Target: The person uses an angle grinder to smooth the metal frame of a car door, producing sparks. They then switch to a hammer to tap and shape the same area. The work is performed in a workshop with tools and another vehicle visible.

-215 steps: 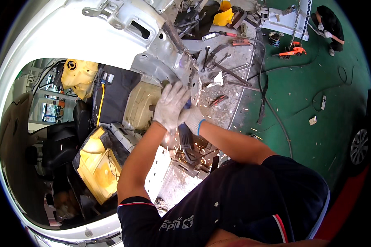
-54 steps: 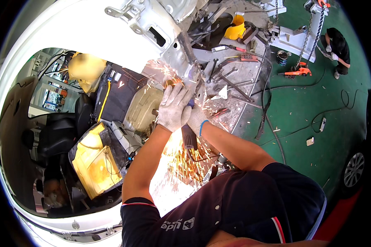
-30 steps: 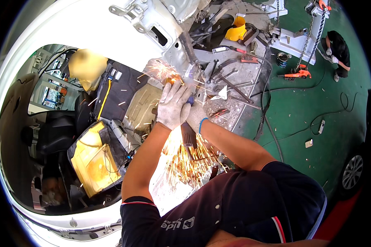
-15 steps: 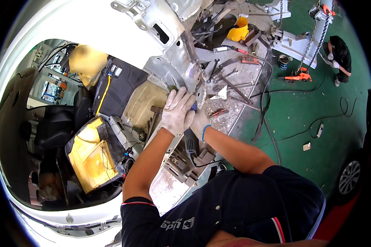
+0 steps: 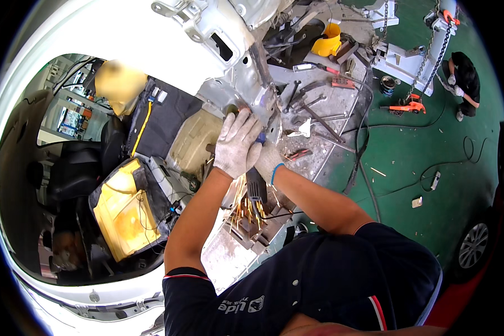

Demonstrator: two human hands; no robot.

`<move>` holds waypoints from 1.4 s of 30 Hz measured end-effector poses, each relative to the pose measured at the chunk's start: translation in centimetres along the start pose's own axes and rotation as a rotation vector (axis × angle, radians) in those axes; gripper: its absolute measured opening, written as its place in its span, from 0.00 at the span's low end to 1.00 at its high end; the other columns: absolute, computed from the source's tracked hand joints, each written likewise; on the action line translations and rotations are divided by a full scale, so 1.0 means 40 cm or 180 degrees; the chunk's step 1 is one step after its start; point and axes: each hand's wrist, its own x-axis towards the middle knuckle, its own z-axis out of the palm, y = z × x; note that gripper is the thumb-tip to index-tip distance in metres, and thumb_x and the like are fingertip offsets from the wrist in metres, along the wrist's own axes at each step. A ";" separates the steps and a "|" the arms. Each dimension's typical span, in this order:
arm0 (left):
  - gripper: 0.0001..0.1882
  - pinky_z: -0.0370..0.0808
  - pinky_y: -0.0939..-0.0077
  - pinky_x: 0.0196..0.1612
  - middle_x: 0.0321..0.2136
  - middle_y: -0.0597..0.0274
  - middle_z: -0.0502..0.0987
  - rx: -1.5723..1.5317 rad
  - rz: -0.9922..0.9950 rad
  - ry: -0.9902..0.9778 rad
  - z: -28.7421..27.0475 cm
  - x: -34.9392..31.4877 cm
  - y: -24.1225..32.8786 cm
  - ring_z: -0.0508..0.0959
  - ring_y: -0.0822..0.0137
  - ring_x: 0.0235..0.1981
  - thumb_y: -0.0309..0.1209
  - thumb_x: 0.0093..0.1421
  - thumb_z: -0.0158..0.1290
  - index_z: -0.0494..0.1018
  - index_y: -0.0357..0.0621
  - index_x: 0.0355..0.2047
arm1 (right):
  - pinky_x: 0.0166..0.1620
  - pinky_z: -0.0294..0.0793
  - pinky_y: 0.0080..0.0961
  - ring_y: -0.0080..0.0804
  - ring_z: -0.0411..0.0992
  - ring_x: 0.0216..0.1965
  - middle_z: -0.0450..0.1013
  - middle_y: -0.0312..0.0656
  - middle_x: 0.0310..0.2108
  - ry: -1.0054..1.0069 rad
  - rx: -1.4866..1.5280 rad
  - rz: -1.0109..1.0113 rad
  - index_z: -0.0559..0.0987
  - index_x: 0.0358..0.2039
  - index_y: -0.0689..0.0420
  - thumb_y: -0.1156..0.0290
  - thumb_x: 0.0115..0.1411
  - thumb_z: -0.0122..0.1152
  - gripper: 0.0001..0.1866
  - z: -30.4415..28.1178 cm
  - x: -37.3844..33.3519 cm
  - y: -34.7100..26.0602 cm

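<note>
My left hand (image 5: 238, 144), in a pale work glove, lies over the front of an angle grinder (image 5: 255, 188), pressing on it. Beside it, partly covered, my gloved right hand (image 5: 266, 161) is wrapped round the grinder's body; a blue band circles its wrist. The grinding disc (image 5: 232, 110) shows just past my left fingertips, against the bare sheet metal (image 5: 252, 92) of a white car body (image 5: 123, 33). Orange sparks (image 5: 242, 210) stream back below my hands, around the tool. Where the disc meets the metal is mostly hidden by my fingers.
On the metal platform (image 5: 325, 126) lie bars, bolts and red-handled pliers (image 5: 298, 154), near a yellow container (image 5: 327, 40). Hoses and cables cross the green floor (image 5: 397, 185). Another person (image 5: 462, 84) crouches at far right by a chain rig (image 5: 403, 67). A yellow panel (image 5: 126, 210) sits inside the car.
Sparks now fly from the grinder, where none showed before. My left hand has shifted slightly up and left, and its fingers have changed position a little.
</note>
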 end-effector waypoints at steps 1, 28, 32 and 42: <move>0.31 0.54 0.44 0.77 0.64 0.52 0.74 -0.0002 0.0014 0.0042 -0.001 0.003 0.000 0.65 0.48 0.73 0.36 0.57 0.58 0.75 0.41 0.62 | 0.50 0.80 0.43 0.54 0.80 0.47 0.81 0.56 0.43 0.0016 0.0184 0.0093 0.76 0.51 0.65 0.62 0.69 0.57 0.20 -0.002 -0.006 -0.015; 0.29 0.58 0.40 0.74 0.63 0.52 0.76 -0.0015 0.0104 0.0244 -0.029 0.028 -0.003 0.68 0.46 0.71 0.32 0.59 0.56 0.75 0.40 0.62 | 0.56 0.77 0.35 0.44 0.79 0.52 0.81 0.48 0.46 0.0018 -0.1195 -0.0650 0.80 0.49 0.57 0.62 0.71 0.54 0.15 0.017 0.060 0.026; 0.29 0.57 0.39 0.75 0.63 0.52 0.76 -0.0092 0.0100 0.0304 -0.026 0.029 -0.003 0.68 0.45 0.71 0.32 0.59 0.56 0.75 0.40 0.61 | 0.53 0.80 0.38 0.48 0.81 0.49 0.82 0.51 0.46 0.0100 -0.1353 -0.0927 0.78 0.53 0.60 0.57 0.65 0.62 0.23 0.028 0.098 0.088; 0.28 0.58 0.37 0.74 0.62 0.52 0.77 -0.0158 0.0106 0.0376 -0.036 0.034 -0.004 0.69 0.44 0.70 0.30 0.58 0.57 0.76 0.41 0.61 | 0.53 0.78 0.42 0.51 0.80 0.49 0.81 0.54 0.45 0.0259 -0.0870 -0.0699 0.80 0.48 0.62 0.59 0.64 0.62 0.20 0.045 0.118 0.125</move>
